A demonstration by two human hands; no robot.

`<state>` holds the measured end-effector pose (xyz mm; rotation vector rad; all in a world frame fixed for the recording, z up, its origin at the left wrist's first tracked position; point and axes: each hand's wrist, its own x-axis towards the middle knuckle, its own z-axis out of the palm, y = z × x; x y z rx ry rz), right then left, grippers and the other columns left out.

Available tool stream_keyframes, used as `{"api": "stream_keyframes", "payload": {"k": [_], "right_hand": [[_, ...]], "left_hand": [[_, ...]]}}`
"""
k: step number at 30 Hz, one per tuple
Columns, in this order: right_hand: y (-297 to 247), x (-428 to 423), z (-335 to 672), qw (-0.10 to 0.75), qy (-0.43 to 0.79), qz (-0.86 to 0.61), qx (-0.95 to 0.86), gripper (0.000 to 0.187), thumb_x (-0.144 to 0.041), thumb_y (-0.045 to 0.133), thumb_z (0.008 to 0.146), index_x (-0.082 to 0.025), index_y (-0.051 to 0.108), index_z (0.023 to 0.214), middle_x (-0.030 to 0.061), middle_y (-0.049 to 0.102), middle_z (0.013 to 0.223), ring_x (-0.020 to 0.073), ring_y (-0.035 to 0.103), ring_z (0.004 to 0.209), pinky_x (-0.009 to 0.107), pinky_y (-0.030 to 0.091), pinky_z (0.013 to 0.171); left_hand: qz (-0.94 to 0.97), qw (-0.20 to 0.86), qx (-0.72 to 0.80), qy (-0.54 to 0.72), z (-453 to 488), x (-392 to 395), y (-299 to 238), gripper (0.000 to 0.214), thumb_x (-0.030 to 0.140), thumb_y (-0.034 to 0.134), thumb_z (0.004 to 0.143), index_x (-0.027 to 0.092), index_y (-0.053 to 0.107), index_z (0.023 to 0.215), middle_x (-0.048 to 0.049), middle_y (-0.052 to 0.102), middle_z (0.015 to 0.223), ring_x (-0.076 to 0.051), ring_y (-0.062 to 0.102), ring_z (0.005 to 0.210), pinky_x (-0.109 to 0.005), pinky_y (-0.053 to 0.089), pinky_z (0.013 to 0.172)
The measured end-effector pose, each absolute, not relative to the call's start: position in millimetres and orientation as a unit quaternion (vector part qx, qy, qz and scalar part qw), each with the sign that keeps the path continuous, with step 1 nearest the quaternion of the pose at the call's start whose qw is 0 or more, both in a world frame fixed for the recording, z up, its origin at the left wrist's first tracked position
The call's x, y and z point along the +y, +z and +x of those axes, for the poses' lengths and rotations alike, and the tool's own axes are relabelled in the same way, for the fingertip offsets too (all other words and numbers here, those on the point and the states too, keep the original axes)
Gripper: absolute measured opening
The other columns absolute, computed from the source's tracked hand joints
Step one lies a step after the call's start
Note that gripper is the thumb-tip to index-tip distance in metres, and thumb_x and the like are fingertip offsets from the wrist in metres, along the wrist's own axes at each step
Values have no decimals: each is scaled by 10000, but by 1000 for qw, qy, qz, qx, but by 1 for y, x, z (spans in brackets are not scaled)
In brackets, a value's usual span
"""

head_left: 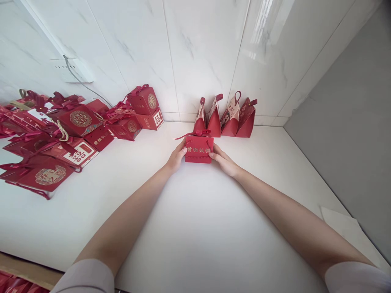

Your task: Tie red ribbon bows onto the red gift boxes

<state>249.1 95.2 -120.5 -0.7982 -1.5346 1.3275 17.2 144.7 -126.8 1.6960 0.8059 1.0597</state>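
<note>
Both of my hands grip one red gift box (198, 156) with gold lettering, twisted cord handles and a ribbon bow on top. My left hand (177, 156) is closed on its left side, thumb on the front. On the right side my right hand (222, 160) holds it the same way. Just behind the box, several red triangular gift boxes (214, 122) with ribbon loops stand in a row against the wall. Whether the held box rests on the white table or is slightly raised, I cannot tell.
A heap of red gift boxes (81, 119) with ribbons covers the left side of the white table (195, 228). Two boxes are stacked (143, 99) near the wall. A grey cable runs from a wall socket (71, 70). More red items lie in a carton (30, 268) at lower left.
</note>
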Motion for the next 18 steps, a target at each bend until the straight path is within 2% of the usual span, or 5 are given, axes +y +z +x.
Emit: {"api": "stream_keyframes", "payload": {"k": [4, 9, 14, 18], "right_hand": [[-123, 96, 250, 463, 540, -334, -619, 638, -452, 493, 960, -313, 261, 1538, 3, 382, 1556, 242, 349, 1430, 471, 273, 1190], [-124, 98, 249, 466, 540, -345, -610, 606, -492, 457, 972, -291, 296, 1521, 24, 390, 1550, 242, 359, 1427, 474, 298, 1179], [-124, 96, 248, 468, 536, -354, -607, 596, -527, 467, 960, -277, 345, 1488, 38, 409, 1537, 246, 381, 1413, 475, 325, 1164], [-128, 98, 250, 466, 537, -367, -600, 586, -567, 445, 960, -295, 367, 1472, 18, 377, 1558, 247, 333, 1443, 489, 311, 1172]], "left_hand": [[687, 474, 334, 438, 20, 142, -125, 638, 542, 421, 940, 244, 373, 1502, -29, 442, 1524, -292, 341, 1440, -442, 258, 1205], [692, 429, 388, 431, 22, 134, -118, 658, 626, 292, 960, 210, 489, 1431, -30, 494, 1485, -275, 371, 1425, -406, 272, 1201], [709, 382, 402, 436, 22, 130, -115, 618, 589, 276, 981, 210, 527, 1399, -30, 509, 1473, -262, 439, 1380, -401, 315, 1179], [723, 355, 396, 441, 22, 130, -114, 613, 568, 279, 986, 196, 497, 1421, -46, 509, 1472, -250, 431, 1387, -398, 328, 1172]]}}
